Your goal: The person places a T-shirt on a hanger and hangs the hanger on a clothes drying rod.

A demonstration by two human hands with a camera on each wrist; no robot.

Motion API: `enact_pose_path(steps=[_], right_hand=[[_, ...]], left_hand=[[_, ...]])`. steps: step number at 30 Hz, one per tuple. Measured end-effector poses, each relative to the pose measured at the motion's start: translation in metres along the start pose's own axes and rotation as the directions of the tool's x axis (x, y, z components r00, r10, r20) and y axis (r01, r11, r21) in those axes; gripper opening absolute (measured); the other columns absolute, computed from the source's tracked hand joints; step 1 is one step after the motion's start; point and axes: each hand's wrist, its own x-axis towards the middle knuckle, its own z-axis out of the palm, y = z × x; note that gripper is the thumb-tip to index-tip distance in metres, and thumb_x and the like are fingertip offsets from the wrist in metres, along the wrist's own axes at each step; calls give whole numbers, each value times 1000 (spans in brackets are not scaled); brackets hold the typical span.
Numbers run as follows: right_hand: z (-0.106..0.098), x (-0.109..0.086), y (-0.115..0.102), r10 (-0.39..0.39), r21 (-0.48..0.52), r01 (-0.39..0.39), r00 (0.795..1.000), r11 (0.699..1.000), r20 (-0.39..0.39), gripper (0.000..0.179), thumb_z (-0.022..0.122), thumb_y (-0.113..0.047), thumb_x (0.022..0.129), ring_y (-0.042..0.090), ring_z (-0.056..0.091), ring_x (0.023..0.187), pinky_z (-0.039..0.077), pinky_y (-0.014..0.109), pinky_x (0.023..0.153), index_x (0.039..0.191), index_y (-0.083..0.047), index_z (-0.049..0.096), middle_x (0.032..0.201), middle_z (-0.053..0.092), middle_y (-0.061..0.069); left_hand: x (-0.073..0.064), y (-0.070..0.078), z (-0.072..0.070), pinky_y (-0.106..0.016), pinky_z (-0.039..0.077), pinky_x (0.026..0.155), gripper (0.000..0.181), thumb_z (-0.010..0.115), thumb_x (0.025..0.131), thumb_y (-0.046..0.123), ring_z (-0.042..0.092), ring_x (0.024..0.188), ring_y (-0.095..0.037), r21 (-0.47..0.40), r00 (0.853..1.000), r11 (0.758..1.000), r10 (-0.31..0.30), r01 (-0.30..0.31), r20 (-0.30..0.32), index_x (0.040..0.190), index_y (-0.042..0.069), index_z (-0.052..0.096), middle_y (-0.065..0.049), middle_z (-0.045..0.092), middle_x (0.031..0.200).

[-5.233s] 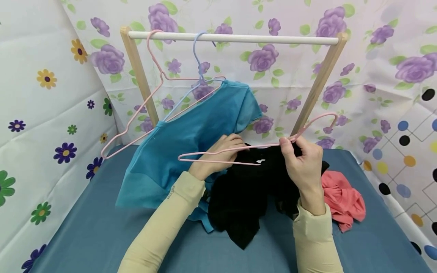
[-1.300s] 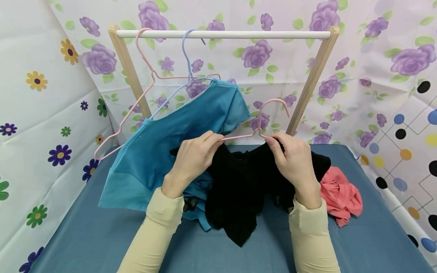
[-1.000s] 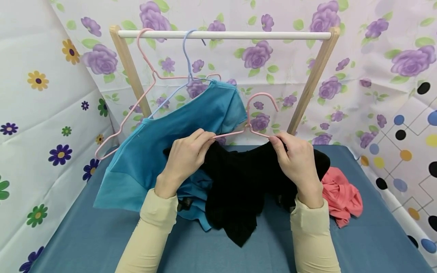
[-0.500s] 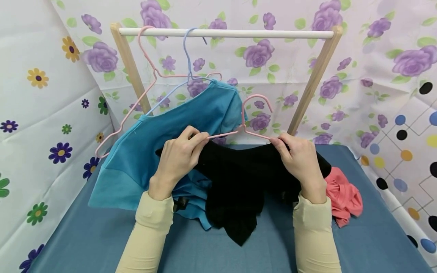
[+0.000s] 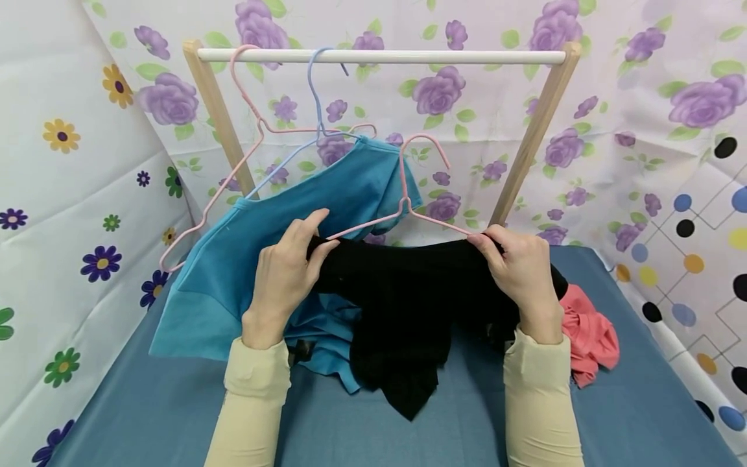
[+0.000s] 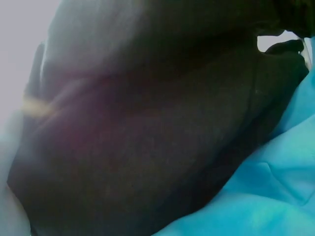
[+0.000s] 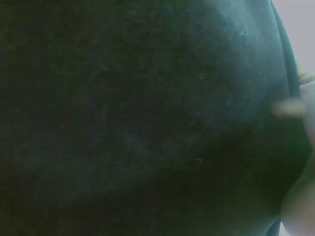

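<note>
Pink hanger on the rail, hooked near the left end of a white rail; blue hanger, hooked just beside it, bearing a blue shirt that slants down at left. Left hand, in front of the shirt: thumb and fingers gripping the black garment at its upper left edge. Garment stretched between both hands above the blue-covered table, lower part drooping. Second pink hanger, hook upward, arms running down to the garment's top edge. Right hand, pinching garment and hanger arm together. Coral cloth, crumpled on the table, far right.
</note>
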Motion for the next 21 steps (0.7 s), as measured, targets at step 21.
enact_pose_path(steps=[21], right_hand=[[6,1,3,-2,-11,2,1000,1000,-14,54,49,-54,97,16,46,43,30,34,42,73,-10,66,53,49,1]], left_hand=[[-21,-8,-11,-38,50,61,19,73,88,25,60,75,-19,-32,988,988,-149,150,38,97,9,71,-4,65,83]])
